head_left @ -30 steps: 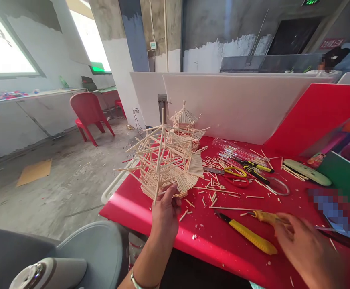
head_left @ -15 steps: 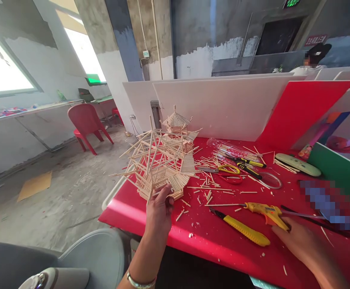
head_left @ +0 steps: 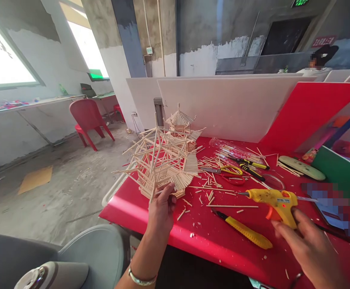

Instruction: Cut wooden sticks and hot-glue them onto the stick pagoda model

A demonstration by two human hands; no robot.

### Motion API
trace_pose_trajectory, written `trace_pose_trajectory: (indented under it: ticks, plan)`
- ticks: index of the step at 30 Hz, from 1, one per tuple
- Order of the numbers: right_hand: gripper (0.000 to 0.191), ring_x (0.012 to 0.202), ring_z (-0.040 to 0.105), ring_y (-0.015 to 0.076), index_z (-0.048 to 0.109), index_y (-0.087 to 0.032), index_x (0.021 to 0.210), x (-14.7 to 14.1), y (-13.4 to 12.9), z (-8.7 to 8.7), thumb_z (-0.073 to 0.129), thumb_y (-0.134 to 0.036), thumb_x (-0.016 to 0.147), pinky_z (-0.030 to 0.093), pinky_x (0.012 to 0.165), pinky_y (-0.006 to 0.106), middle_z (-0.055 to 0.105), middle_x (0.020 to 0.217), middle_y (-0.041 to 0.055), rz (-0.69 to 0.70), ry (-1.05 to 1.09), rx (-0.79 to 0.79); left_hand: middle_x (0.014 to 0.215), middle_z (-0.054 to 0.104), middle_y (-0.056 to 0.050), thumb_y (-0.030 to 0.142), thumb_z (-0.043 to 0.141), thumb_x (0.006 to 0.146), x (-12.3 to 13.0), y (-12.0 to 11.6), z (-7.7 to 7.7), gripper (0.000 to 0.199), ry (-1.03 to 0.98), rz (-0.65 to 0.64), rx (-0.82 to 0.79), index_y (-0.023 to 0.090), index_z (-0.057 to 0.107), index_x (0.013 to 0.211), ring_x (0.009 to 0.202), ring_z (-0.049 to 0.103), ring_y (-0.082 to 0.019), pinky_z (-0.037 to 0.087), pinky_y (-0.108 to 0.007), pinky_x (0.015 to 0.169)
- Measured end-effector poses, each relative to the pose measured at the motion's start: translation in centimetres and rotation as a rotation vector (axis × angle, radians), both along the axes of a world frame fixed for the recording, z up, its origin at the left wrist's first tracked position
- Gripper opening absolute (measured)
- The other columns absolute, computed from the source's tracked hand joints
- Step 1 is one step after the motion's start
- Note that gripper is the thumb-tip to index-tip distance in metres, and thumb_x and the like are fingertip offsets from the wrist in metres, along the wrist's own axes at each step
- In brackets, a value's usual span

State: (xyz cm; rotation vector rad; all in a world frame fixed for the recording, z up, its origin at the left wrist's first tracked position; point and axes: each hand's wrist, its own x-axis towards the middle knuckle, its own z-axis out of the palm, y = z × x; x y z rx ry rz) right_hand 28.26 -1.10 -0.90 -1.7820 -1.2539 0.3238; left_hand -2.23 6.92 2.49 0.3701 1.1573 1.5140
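Above red table (head_left: 201, 230), right hand (head_left: 308, 241) grips glue gun (head_left: 271, 196), label (head_left: 283, 200) illegible; left hand (head_left: 162, 205) pinches stick model (head_left: 153, 160).

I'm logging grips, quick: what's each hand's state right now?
Left hand: closed, pinching the stick model at its lower edge.
Right hand: holding the yellow glue gun by its handle.

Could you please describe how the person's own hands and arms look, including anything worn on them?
The left hand and right hand are ungloved. A slim, rounded, silvery bangle circles the left wrist. No sleeve shows on either arm.
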Motion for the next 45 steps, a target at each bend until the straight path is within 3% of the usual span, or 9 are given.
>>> trace_pose_trajectory:
  ticks: [7, 11, 15, 19, 23, 26, 29, 36, 45]
  plan:
    - [0.044, 0.065, 0.065, 0.0192, 0.062, -0.025, 0.104, -7.8, 1.3, 3.8, 0.071, -0.054, 0.073, 0.055, 0.058, 0.025, 0.069, 0.076, 0.0012, 0.267, 0.33, -0.024, 0.063, 0.058, 0.004, 0.03, 0.087, 0.051, 0.1, -0.2, 0.0, 0.038, -0.023, 0.002, -0.013, 0.016, 0.062, 0.077, 0.044, 0.045, -0.005, 0.023, -0.016, 0.036]
    - [0.047, 0.067, 0.067, 0.0209, 0.061, -0.023, 0.11, -8.3, 2.2, 3.7, 0.071, -0.052, 0.074, 0.056, 0.058, 0.026, 0.071, 0.08, 0.003, 0.355, 0.289, -0.011, 0.063, 0.059, 0.004, 0.029, 0.088, 0.049, 0.0, -0.1, 0.3, 0.04, -0.036, 0.002, -0.02, 0.015, 0.064, 0.078, 0.043, 0.046, -0.005, 0.022, -0.016, 0.036]
    - [0.042, 0.069, 0.066, 0.0198, 0.064, -0.025, 0.106, -6.9, 2.1, 3.3, 0.068, -0.053, 0.076, 0.053, 0.059, 0.024, 0.071, 0.08, 0.0014, 0.23, 0.185, -0.029, 0.06, 0.056, 0.005, 0.029, 0.089, 0.05, -0.3, -1.5, 0.2, 0.039, -0.041, -0.018, -0.018, 0.014, 0.067, 0.078, 0.044, 0.045, -0.005, 0.026, -0.016, 0.038]
    - [0.041, 0.072, 0.062, 0.0189, 0.063, -0.024, 0.105, -3.8, 1.7, 2.3, 0.067, -0.055, 0.078, 0.051, 0.064, 0.027, 0.066, 0.078, 0.001, 0.054, 0.246, 0.046, 0.063, 0.062, 0.001, 0.033, 0.09, 0.053, 0.1, -4.7, -2.5, 0.043, 0.071, -0.009, -0.086, 0.015, 0.074, 0.088, 0.047, 0.046, -0.007, 0.032, -0.019, 0.043]
    - [0.046, 0.06, 0.055, 0.0148, 0.063, -0.02, 0.095, -0.8, 2.3, 0.1, 0.07, -0.06, 0.075, 0.048, 0.057, 0.026, 0.058, 0.068, -0.001, -0.084, 0.46, 0.146, 0.07, 0.068, -0.005, 0.028, 0.082, 0.064, 2.7, -5.7, -6.4, 0.014, 0.58, -0.22, 0.081, 0.02, 0.078, 0.075, 0.056, 0.054, -0.014, 0.041, -0.026, 0.056]
    - [0.053, 0.057, 0.053, 0.0126, 0.064, -0.018, 0.097, 0.4, 3.2, -1.7, 0.07, -0.065, 0.073, 0.048, 0.054, 0.026, 0.061, 0.073, 0.0002, -0.127, 0.553, 0.086, 0.074, 0.068, -0.003, 0.019, 0.067, 0.078, 5.5, -3.7, -7.4, 0.012, 1.048, -0.428, 0.266, 0.025, 0.078, 0.081, 0.058, 0.056, -0.016, 0.038, -0.027, 0.059]
    - [0.056, 0.058, 0.054, 0.0124, 0.065, -0.018, 0.1, 0.9, 3.8, -2.9, 0.071, -0.066, 0.072, 0.049, 0.055, 0.026, 0.064, 0.079, 0.0017, -0.084, 0.568, 0.028, 0.08, 0.069, -0.005, 0.017, 0.059, 0.084, 7.4, -1.0, -6.5, 0.018, 1.47, -0.589, 0.25, 0.025, 0.074, 0.079, 0.066, 0.061, -0.02, 0.031, -0.028, 0.057]
    - [0.051, 0.059, 0.055, 0.0127, 0.065, -0.019, 0.096, 1.7, 4.7, -3.9, 0.071, -0.063, 0.072, 0.049, 0.055, 0.024, 0.066, 0.079, 0.0016, -0.022, 0.598, -0.001, 0.085, 0.067, -0.007, 0.022, 0.052, 0.092, 9.8, 2.4, -4.3, 0.017, 1.706, -0.547, 0.207, 0.023, 0.066, 0.081, 0.074, 0.062, -0.022, 0.029, -0.029, 0.058]
    - [0.052, 0.06, 0.059, 0.0148, 0.065, -0.02, 0.098, 1.5, 5.7, -4.2, 0.068, -0.066, 0.074, 0.049, 0.055, 0.025, 0.068, 0.076, 0.0015, 0.05, 0.636, -0.066, 0.104, 0.067, -0.013, 0.015, 0.049, 0.09, 11.7, 8.5, -5.1, 0.02, 1.81, -0.503, 0.11, 0.018, 0.069, 0.091, 0.08, 0.063, -0.023, 0.034, -0.029, 0.061]
